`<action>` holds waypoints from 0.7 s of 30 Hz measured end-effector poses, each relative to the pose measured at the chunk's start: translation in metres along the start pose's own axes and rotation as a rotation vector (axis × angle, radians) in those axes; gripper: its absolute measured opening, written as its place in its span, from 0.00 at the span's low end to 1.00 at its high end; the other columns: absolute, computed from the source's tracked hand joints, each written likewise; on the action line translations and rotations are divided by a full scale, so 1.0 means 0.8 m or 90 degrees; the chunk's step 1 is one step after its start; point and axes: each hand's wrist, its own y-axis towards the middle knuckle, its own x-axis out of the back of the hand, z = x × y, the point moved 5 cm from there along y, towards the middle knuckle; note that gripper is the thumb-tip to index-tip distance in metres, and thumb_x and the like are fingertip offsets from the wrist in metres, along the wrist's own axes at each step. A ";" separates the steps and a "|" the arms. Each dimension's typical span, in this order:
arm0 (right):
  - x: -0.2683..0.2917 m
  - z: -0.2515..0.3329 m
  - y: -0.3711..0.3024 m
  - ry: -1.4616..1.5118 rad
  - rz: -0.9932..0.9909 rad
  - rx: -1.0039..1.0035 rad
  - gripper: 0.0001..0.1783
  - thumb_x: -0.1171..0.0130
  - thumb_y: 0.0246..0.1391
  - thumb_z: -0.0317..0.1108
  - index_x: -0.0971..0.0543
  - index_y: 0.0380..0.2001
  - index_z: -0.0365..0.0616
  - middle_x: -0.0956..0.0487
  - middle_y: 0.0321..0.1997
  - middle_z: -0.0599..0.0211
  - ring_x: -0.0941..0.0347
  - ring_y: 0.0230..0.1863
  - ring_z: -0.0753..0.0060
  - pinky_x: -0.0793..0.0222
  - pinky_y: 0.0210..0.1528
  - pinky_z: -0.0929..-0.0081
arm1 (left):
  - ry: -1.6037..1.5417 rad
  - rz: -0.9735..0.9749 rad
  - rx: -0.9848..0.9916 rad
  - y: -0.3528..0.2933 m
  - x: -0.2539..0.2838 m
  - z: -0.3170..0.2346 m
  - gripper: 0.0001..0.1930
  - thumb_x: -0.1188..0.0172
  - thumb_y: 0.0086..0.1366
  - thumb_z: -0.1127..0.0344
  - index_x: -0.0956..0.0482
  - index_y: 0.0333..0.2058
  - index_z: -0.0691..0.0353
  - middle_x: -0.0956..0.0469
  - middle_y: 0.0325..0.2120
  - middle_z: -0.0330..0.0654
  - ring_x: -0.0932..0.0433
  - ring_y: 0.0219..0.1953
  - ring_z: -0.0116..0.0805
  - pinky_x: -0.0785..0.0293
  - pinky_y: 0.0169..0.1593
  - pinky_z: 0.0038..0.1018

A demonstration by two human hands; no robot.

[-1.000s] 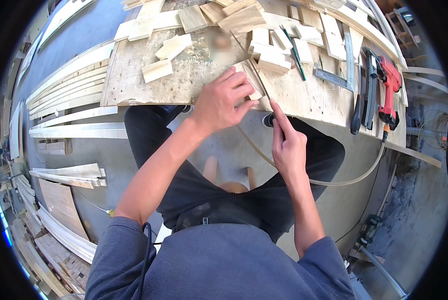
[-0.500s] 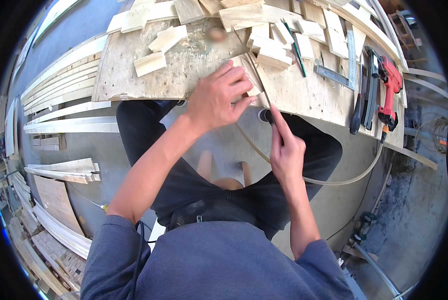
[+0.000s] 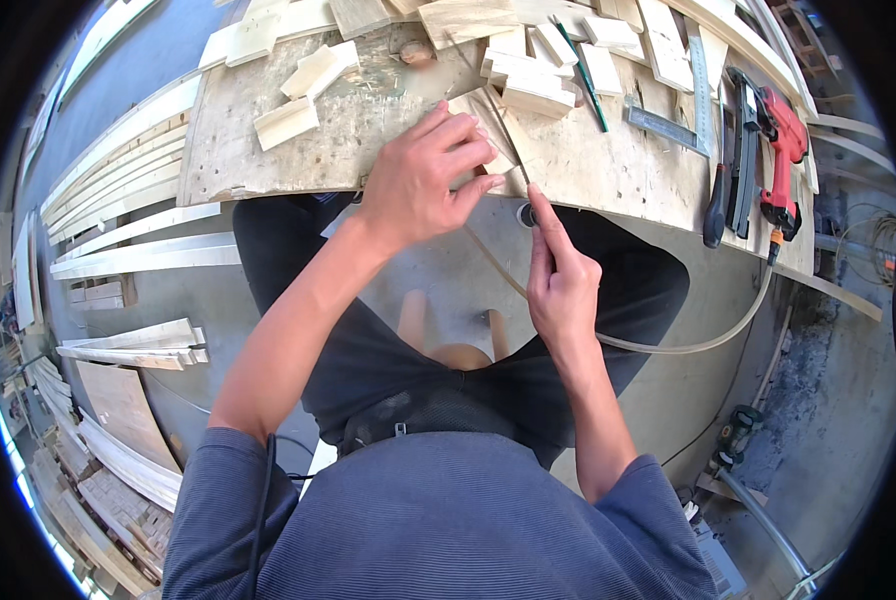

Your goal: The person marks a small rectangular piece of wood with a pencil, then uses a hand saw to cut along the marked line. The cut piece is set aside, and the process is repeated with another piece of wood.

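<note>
At the near edge of the wooden bench, my left hand is closed with fingertips and thumb on a small pale wood block. A long, thin dark file lies slantwise across the block. My right hand grips the near end of the file, the index finger stretched along it. My fingers hide the handle and part of the block. Just beyond the block is a pile of short wood blocks.
A dark green pencil, a metal try square, a screwdriver and a red-and-black nail gun with an air hose lie on the bench to the right. Long boards are stacked at left.
The whole view has shifted slightly, so bench items appear a little higher and further left. Both hands keep their hold on the file and block, with hardly any movement against the bench.
</note>
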 end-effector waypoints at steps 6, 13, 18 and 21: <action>0.037 -0.011 -0.078 -0.022 0.005 -0.012 0.33 0.42 0.75 0.17 0.21 0.78 0.52 0.14 0.49 0.43 0.20 0.30 0.66 0.22 0.42 0.77 | -0.005 -0.029 -0.023 0.002 -0.003 -0.002 0.09 0.25 0.66 0.62 0.13 0.40 0.58 0.17 0.41 0.39 0.14 0.50 0.48 0.17 0.69 0.47; 0.004 -0.001 -0.008 -0.040 -0.021 0.032 0.35 0.38 0.73 0.19 0.22 0.79 0.55 0.25 0.29 0.41 0.30 0.23 0.49 0.25 0.33 0.64 | -0.015 0.002 -0.007 -0.001 -0.005 0.002 0.12 0.21 0.64 0.62 0.11 0.41 0.59 0.15 0.43 0.43 0.13 0.56 0.52 0.19 0.72 0.50; 0.035 -0.011 -0.085 -0.046 -0.011 -0.006 0.35 0.40 0.72 0.16 0.21 0.79 0.54 0.19 0.35 0.36 0.22 0.25 0.56 0.20 0.39 0.70 | -0.011 0.006 -0.003 0.001 -0.004 -0.002 0.11 0.21 0.64 0.63 0.12 0.41 0.59 0.15 0.44 0.43 0.13 0.57 0.52 0.21 0.74 0.50; 0.040 -0.004 -0.075 -0.061 -0.007 0.008 0.35 0.40 0.72 0.17 0.21 0.78 0.54 0.16 0.37 0.36 0.14 0.30 0.52 0.19 0.38 0.67 | -0.003 0.007 -0.005 0.000 -0.006 -0.006 0.11 0.21 0.64 0.63 0.12 0.40 0.59 0.15 0.43 0.43 0.13 0.58 0.52 0.21 0.74 0.51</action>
